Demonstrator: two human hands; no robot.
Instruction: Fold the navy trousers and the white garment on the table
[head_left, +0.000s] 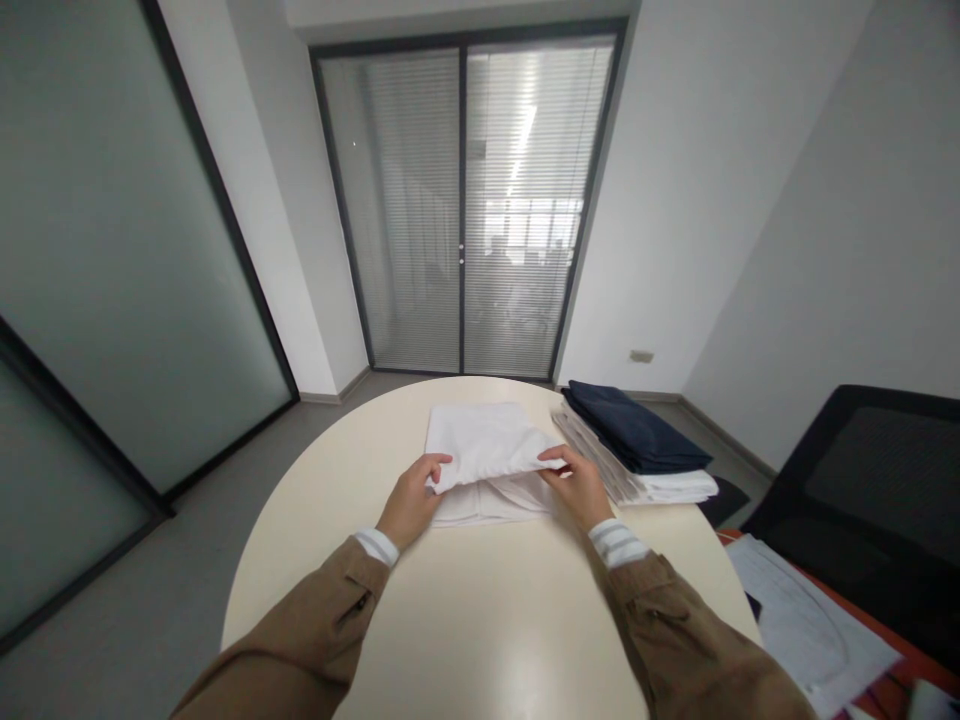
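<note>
A white folded cloth garment lies on the round cream table, in front of me. My left hand pinches its near left corner between thumb and fingers. At the near right corner, my right hand grips the same edge, which is lifted a little. Beneath the raised edge another layer of white cloth shows, resting on the tabletop. The exact kind of garment cannot be made out.
At the table's right edge stands a stack of folded clothes, with a dark navy one on top of white ones. A black mesh chair is at the right, with a white sheet or bag on its orange seat.
</note>
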